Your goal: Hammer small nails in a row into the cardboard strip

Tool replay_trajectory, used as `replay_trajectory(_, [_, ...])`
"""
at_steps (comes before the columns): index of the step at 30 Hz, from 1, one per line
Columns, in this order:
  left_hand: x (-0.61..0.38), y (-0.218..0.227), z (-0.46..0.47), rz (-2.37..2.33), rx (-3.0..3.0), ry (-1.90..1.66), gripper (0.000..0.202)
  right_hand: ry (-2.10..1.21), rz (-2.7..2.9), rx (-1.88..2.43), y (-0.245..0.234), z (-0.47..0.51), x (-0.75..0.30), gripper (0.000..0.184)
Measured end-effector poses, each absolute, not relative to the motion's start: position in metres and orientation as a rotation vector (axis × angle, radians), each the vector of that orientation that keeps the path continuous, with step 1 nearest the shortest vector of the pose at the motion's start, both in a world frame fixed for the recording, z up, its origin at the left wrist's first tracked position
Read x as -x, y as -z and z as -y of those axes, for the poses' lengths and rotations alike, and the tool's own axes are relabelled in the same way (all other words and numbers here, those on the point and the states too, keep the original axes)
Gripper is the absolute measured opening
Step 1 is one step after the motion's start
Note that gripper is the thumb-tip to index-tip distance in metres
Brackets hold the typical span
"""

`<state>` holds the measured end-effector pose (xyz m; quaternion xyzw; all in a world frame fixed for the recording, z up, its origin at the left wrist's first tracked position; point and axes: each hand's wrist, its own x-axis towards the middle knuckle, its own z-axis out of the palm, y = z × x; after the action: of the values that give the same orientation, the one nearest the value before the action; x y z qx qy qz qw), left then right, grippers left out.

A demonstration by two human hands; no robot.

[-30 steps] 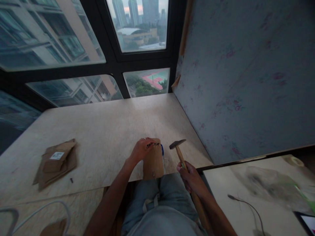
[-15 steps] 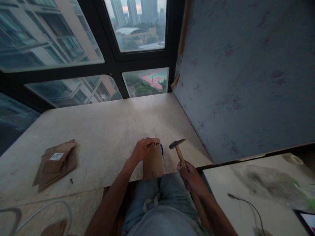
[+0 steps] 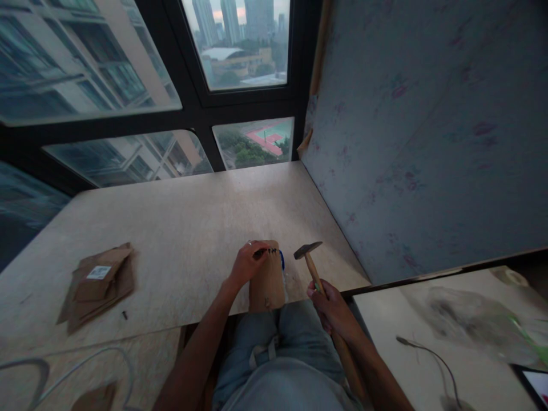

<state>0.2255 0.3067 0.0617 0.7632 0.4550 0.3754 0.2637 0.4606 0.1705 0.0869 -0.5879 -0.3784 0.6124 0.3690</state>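
Observation:
My left hand (image 3: 245, 264) rests on the far end of a small wooden block (image 3: 268, 282) at the near edge of the table (image 3: 180, 228), its fingers pinched around a small dark nail among a row of dark nails at the block's top. My right hand (image 3: 331, 308) is closed around the wooden handle of a hammer (image 3: 311, 260), whose metal head hovers just right of the block. A bit of blue shows at the block's right edge.
Folded brown cardboard packaging (image 3: 98, 282) with a white label lies at the table's left, a loose nail (image 3: 124, 314) beside it. A wall panel (image 3: 419, 131) rises on the right. Windows stand behind. A lower surface (image 3: 449, 342) at right carries a cable and a phone. White cable lies bottom left.
Hardly anything has moved: my left hand's fingers have shifted slightly at the block's top. The hammer stays raised beside the block.

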Motion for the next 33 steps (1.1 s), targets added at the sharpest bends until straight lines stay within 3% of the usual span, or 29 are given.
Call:
replay_trajectory(15, [-0.224, -0.049, -0.303, -1.235, -1.932, -1.067, 0.022, -1.573, 1.012, 1.493, -0.098, -0.177, -0.449, 0.033])
replay_trajectory(24, [-0.224, -0.042, -0.305, -1.260, -1.899, -1.046, 0.039, -1.467, 1.442, 1.447, -0.125, -0.197, -0.436, 0.033])
replay_trajectory(33, [-0.227, -0.039, -0.306, -1.278, -1.917, -1.063, 0.037, -1.372, 1.628, 1.459, -0.125, -0.214, -0.425, 0.032])
